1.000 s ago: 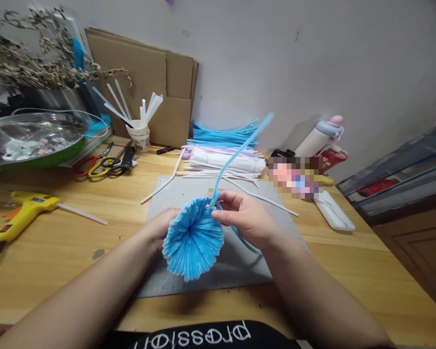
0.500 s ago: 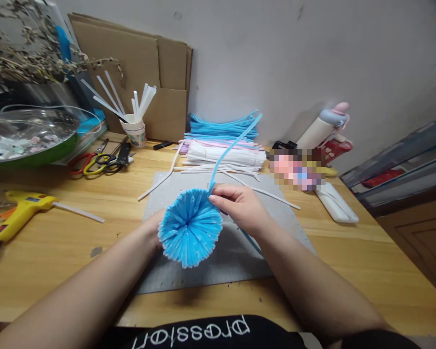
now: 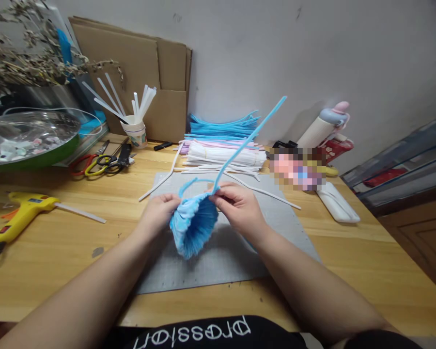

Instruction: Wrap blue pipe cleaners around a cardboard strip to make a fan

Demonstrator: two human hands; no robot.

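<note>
Between my hands, above the grey cutting mat (image 3: 203, 271), is a pleated blue cone (image 3: 194, 225) made of pipe cleaners, its hollow side tilted toward me. My left hand (image 3: 160, 211) grips its left upper edge between thumb and fingers. At the upper right of its rim my right hand (image 3: 236, 203) pinches the edge together with a light blue pipe cleaner (image 3: 249, 140), which sticks up and to the right. Another blue strand (image 3: 189, 185) curves behind the rim. Part of a blue strand shows below my right wrist.
Bundles of blue pipe cleaners (image 3: 221, 127) and white pipe cleaners (image 3: 225, 156) lie behind the mat. A yellow glue gun (image 3: 23, 213) and scissors (image 3: 94, 165) lie left, near a cup of glue sticks (image 3: 134, 131). A tissue pack (image 3: 337, 203) and a bottle (image 3: 318, 128) are right.
The cone has turned, from facing me as a round pleated disc to a tilted side view. My left hand has come out from behind it. The upright pipe cleaner now leans farther right.
</note>
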